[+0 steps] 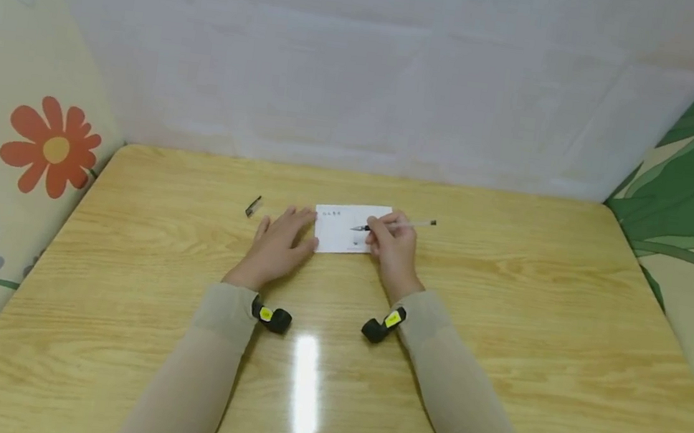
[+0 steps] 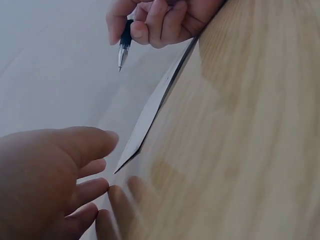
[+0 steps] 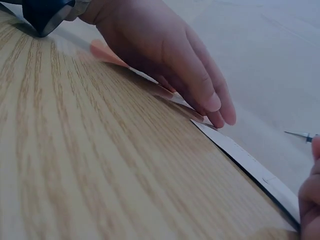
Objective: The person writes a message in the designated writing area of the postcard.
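A white card [image 1: 335, 229] lies flat on the table, with a short line of small dark marks near its upper left. My right hand [image 1: 396, 248] pinches a clear-barrelled pen [image 1: 414, 224] with a dark grip. In the left wrist view the tip of the pen [image 2: 123, 47] is raised above the card [image 2: 150, 115]. My left hand [image 1: 278, 248] rests by the card's left edge, fingers extended; whether they touch the card is hard to tell. Beyond it and to its left lies the pen cap [image 1: 253, 206].
The wood-grain table [image 1: 115, 304] reaches back to a white cloth [image 1: 352, 65]. Flower-patterned panels [image 1: 50, 147] flank both sides. Each wrist wears a small black camera [image 1: 274, 319]. A bright light reflection [image 1: 304, 392] falls on the tabletop between the forearms.
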Tool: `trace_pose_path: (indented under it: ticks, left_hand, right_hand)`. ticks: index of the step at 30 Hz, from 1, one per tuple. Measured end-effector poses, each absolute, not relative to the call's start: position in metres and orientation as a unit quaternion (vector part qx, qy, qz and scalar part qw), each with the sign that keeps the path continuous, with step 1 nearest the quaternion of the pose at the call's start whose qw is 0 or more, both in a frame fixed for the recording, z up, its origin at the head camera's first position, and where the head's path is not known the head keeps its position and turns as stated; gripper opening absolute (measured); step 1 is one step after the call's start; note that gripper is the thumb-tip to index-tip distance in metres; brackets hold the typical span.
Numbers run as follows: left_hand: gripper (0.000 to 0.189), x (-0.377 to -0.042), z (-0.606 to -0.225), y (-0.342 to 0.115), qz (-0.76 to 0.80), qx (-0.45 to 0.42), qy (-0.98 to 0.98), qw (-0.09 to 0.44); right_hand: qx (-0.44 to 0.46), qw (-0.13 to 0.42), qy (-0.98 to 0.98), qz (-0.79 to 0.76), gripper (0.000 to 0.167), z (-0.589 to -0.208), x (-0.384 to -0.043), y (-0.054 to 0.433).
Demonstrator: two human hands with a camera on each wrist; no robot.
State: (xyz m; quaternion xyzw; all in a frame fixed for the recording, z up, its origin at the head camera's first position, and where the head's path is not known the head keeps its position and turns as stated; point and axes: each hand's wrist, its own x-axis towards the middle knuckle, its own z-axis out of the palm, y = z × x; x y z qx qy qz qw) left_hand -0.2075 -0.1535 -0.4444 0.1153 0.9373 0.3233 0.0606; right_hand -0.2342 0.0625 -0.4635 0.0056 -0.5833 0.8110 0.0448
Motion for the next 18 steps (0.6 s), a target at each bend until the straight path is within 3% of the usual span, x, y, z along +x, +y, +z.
trace_pose_path:
  ticks: [9, 18]
  left_hand:
    - [0.041, -0.204, -0.431, -0.164, 0.413, 0.040, 0.910, -0.013]
    - [0.033, -0.207, -0.427, -0.191, 0.443, -0.043, 0.886, -0.132]
  right_hand:
    - [0.003, 0.031, -0.594, 0.804, 0.021, -0.464, -0.230, 0.063]
    - [0.010, 0.031, -0.588, 0.808, 0.021, -0.462, -0.232, 0.062]
